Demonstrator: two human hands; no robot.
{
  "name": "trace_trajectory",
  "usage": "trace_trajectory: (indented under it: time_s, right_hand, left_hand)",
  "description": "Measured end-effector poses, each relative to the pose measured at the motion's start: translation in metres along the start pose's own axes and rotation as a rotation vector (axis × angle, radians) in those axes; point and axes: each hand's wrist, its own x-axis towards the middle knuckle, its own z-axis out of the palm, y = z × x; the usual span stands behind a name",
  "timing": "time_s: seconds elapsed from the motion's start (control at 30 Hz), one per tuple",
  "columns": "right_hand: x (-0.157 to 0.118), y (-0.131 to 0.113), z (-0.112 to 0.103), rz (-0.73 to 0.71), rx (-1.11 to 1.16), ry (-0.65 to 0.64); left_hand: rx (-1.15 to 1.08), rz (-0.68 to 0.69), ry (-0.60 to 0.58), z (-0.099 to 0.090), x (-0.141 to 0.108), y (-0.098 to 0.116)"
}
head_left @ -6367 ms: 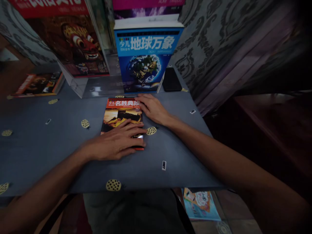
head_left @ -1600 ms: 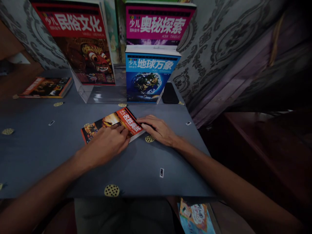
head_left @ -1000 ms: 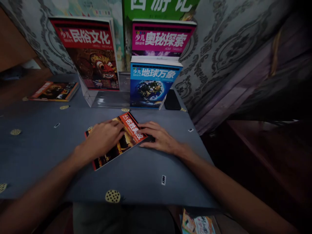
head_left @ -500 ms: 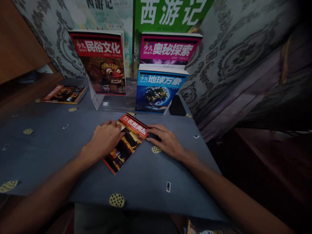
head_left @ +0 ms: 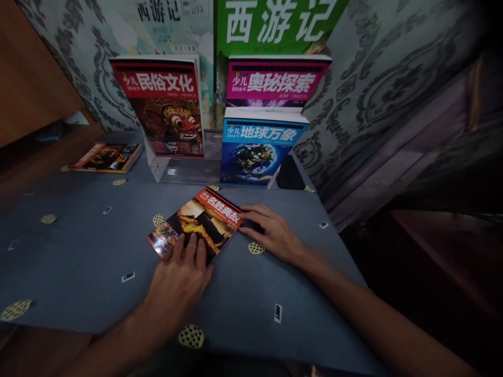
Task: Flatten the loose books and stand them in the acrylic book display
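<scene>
An orange-topped book (head_left: 208, 217) lies flat and slanted on the blue-grey tablecloth, its cover showing a wall under a golden sky. My left hand (head_left: 181, 272) rests on its lower edge, fingers spread over the cover. At the book's right corner is my right hand (head_left: 271, 230), its fingers apart and the fingertips touching the edge. Behind, a clear stand (head_left: 188, 172) holds a red book (head_left: 168, 115) on the left, and a blue book (head_left: 257, 152) in front of a magenta book (head_left: 271, 84) on the right.
Another book (head_left: 106, 157) lies flat at the back left. A black phone-like object (head_left: 290, 173) lies right of the stand. Behind the stand's front books rise a green book (head_left: 275, 26) and a pale one (head_left: 168, 31). The patterned tablecloth (head_left: 78, 262) ends at the right.
My left hand has moved from the book's left side down to its lower edge, uncovering the cover's left part. My right hand stays at the right corner. The view has shifted slightly.
</scene>
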Motion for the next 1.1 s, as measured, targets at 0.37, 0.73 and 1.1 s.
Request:
trace_trajectory:
  time_s: [0.37, 0.73, 1.1]
  right_hand:
    - [0.0014, -0.0033, -0.0030, 0.015, 0.005, 0.009]
    - [0.0028, -0.0065, -0.0057, 0.037, 0.022, 0.026]
    - [0.0032, -0.0020, -0.0035, 0.041, 0.023, 0.043]
  left_hand:
    - [0.031, 0.047, 0.034, -0.0011, 0.0001, 0.0019]
    - [0.031, 0.076, 0.064, -0.0064, -0.0002, -0.0015]
    - [0.096, 0.064, 0.092, -0.0045, -0.0002, 0.0018]
